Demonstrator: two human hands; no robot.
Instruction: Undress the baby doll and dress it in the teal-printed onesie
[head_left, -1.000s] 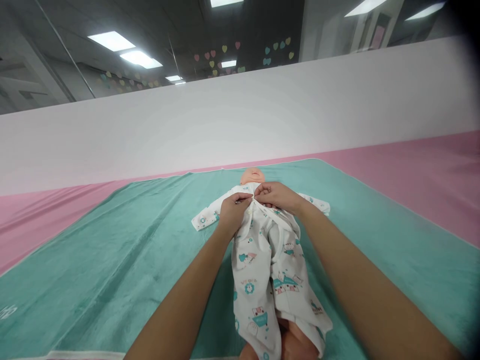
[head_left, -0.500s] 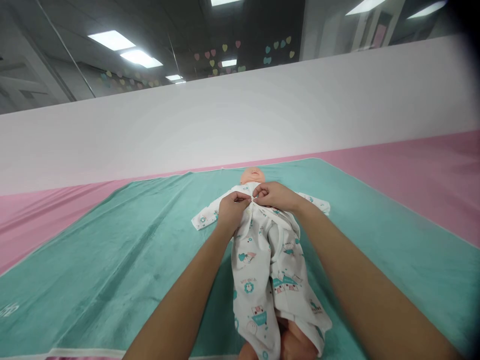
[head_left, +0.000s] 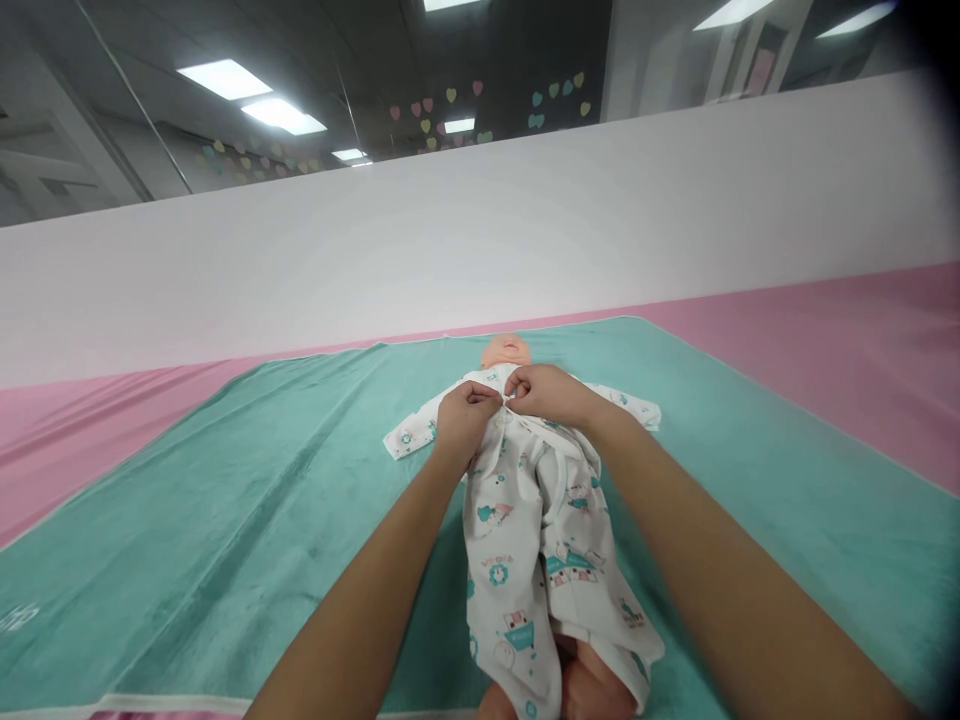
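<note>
A baby doll [head_left: 505, 351] lies on its back on a teal blanket [head_left: 225, 520], head away from me. It wears a white printed romper [head_left: 525, 540] with teal and pink pictures. My left hand [head_left: 463, 418] and my right hand [head_left: 546, 392] meet at the doll's chest, just below the neck. Both are closed in a pinch on the romper's front edges. The doll's bare feet show at the bottom edge of the view. One romper sleeve lies spread to the left, the other to the right.
The blanket rests on a pink mat [head_left: 825, 340]. A long white wall [head_left: 480, 230] runs behind it. Above the wall are ceiling lights and paper hearts [head_left: 480, 100].
Both hands have crept slightly up the romper front toward the neck; the pinch stays closed. The doll has not moved.
</note>
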